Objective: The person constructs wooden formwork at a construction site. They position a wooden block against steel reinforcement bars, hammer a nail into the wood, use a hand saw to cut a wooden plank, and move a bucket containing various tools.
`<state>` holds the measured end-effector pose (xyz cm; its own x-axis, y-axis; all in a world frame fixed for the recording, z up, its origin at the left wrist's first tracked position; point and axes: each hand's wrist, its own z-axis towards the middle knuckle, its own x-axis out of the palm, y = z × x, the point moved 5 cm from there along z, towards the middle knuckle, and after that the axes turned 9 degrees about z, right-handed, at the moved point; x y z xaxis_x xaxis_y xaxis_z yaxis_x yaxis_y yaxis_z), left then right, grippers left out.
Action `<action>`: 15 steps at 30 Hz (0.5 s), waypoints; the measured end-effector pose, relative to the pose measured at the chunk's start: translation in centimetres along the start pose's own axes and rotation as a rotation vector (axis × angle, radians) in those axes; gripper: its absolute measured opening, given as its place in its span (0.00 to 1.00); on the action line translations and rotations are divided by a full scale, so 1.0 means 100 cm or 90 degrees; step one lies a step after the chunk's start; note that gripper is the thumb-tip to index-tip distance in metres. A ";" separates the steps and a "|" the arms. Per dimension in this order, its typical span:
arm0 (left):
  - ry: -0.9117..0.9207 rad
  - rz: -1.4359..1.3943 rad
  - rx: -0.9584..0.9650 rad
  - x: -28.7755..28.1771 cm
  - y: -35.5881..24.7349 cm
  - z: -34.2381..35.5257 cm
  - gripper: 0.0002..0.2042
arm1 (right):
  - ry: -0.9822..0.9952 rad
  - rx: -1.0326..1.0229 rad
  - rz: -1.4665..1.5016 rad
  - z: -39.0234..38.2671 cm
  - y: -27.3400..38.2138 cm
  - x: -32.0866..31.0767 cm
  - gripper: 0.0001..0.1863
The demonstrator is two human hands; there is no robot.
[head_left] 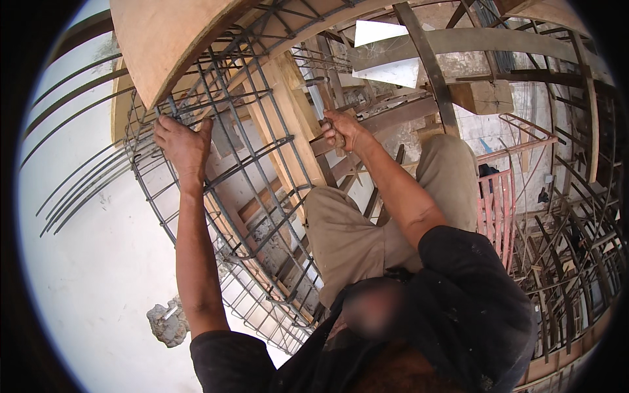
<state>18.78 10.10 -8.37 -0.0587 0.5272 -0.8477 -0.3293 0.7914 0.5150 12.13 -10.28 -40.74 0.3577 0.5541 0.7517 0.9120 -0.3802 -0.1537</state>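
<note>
My left hand [177,144] grips a bar at the top of the steel rebar cage [262,164], just below the curved edge of a plywood panel [157,39]. The cage runs diagonally down beside a pale wooden plank [295,144]. To the right of the cage, my right hand [341,131] is closed round the handle of what looks like a hammer [318,82], its head raised above the hand near the plank. My knees [445,170] are bent below the right hand.
Loose rebar rods [78,190] stick out at the left over a pale ground with a lump of broken concrete [167,321]. Wooden beams [426,59] cross at the upper right. A pink ladder-like frame [495,209] and a tangle of timber and bars [570,268] lie to the right.
</note>
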 end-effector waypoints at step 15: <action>-0.053 -0.023 0.026 -0.012 -0.009 0.001 0.45 | -0.099 -0.259 0.074 -0.042 0.052 0.026 0.12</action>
<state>19.20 8.76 -7.88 0.0315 0.5207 -0.8532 -0.2903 0.8216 0.4906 17.00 -13.89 -36.88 0.5076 0.5830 0.6344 0.7217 -0.6899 0.0565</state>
